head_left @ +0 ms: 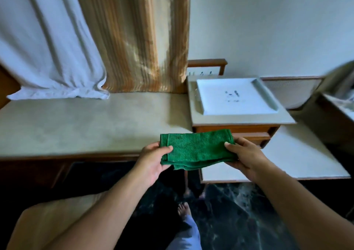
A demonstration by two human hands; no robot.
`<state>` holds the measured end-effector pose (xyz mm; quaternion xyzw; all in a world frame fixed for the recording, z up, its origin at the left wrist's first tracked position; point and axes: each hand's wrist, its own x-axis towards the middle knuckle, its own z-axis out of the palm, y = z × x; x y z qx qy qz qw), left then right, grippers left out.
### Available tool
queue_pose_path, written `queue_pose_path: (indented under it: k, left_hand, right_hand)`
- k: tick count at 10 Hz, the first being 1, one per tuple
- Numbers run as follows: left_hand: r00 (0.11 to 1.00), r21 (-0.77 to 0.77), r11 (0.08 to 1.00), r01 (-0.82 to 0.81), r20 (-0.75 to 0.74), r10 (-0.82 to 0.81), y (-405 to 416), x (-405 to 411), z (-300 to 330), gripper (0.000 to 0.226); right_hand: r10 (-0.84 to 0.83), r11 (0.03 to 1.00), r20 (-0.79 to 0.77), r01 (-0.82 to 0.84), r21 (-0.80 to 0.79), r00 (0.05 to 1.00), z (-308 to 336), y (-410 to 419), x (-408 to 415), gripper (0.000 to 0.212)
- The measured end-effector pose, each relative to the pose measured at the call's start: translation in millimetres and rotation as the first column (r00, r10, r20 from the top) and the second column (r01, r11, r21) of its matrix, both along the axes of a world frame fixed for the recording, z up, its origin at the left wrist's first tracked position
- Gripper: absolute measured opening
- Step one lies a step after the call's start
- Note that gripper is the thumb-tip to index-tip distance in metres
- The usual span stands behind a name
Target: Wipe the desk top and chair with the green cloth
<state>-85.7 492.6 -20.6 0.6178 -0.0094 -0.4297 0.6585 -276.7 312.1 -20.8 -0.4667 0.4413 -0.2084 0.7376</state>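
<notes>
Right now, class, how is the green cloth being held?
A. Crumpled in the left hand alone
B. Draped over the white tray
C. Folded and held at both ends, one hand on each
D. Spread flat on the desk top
C: the green cloth is folded into layers, with the left hand gripping one end and the right hand the other, up in front of the desk top.

1 green cloth [195,150], 2 hands, left [151,161] and right [247,157], 2 curtains, white [44,44] and striped tan [141,37], 1 white tray [235,96], 1 bare foot [183,208]
</notes>
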Motion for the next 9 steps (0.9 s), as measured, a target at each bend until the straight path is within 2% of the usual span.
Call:
queue_pose_path:
  k: [1, 3, 4, 5, 6, 7, 8, 9]
  left_hand:
    - [0.999, -0.04, 0.998, 0.038, 0.016, -0.038, -76, 12, 2, 0.013]
    - [0.983, -0.029, 0.987, 0.16, 0.096, -0.157, -232, 60, 13, 0.032]
    - [0.968, 0.001, 0.974, 0.225, 0.111, -0.224, -302, 75, 15, 0.036]
    - [0.955, 0.073, 0.963, 0.261, 0.126, -0.268, -358, 80, 5, 0.032]
    - [0.936, 0.151, 0.949, 0.276, 0.18, -0.301, -394, 78, -9, 0.027]
    - [0.794, 0.375, 0.898, 0.231, 0.461, -0.397, -409, 82, -16, 0.039]
    - [0.324, 0.589, 0.807, 0.051, 0.754, -0.571, -418, 91, -13, 0.052]
    - [-0.024, 0.682, 0.731, -0.023, 0.731, -0.682, -442, 90, 1, 0.057]
  right_hand:
    - [-0.091, 0.994, -0.008, 0.09, -0.056, 0.996, 8, -69, 9, 0.023]
    - [-0.247, 0.957, -0.05, 0.235, -0.17, 0.968, 23, -206, 39, 0.02]
    - [-0.321, 0.922, -0.093, 0.289, -0.257, 0.943, 21, -270, 52, 0.027]
    - [-0.37, 0.897, -0.212, 0.288, -0.336, 0.905, 7, -322, 60, 0.032]
    - [-0.359, 0.884, -0.371, 0.185, -0.429, 0.856, -12, -359, 65, 0.036]
    - [-0.281, 0.81, -0.679, -0.212, -0.547, 0.678, -23, -381, 68, 0.04]
    - [-0.346, 0.51, -0.742, -0.549, -0.662, 0.574, -26, -402, 83, 0.043]
    - [-0.325, 0.243, -0.736, -0.699, -0.672, 0.594, -13, -421, 113, 0.053]
